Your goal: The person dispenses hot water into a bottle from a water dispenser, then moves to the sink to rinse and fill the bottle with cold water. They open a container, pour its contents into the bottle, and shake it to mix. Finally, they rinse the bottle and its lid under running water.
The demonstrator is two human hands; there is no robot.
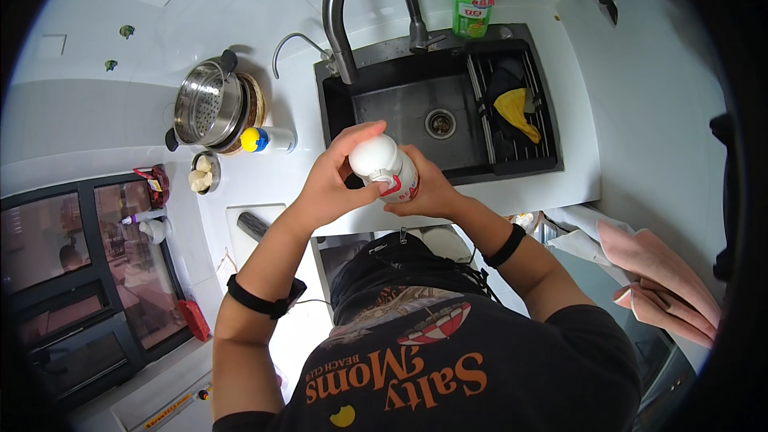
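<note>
A white bottle [403,175] with a domed white lid and a red latch is held between both hands, over the front edge of the black sink [384,96]. My left hand [336,177] wraps the lid from the left, its thumb on the red latch. Around the bottle's body on the right side, my right hand [431,187] keeps its grip. The lid appears to be on the bottle. Fingers hide much of the bottle's lower body.
A tall faucet [336,18] arches over the sink, beside a thin curved spout [294,39]. Green pump soap [472,9] stands behind. A rack [510,114] holds a yellow-and-black cloth. Leftward are a steamer pot [207,102], a yellow-capped bottle [279,140] and a small bowl [215,175].
</note>
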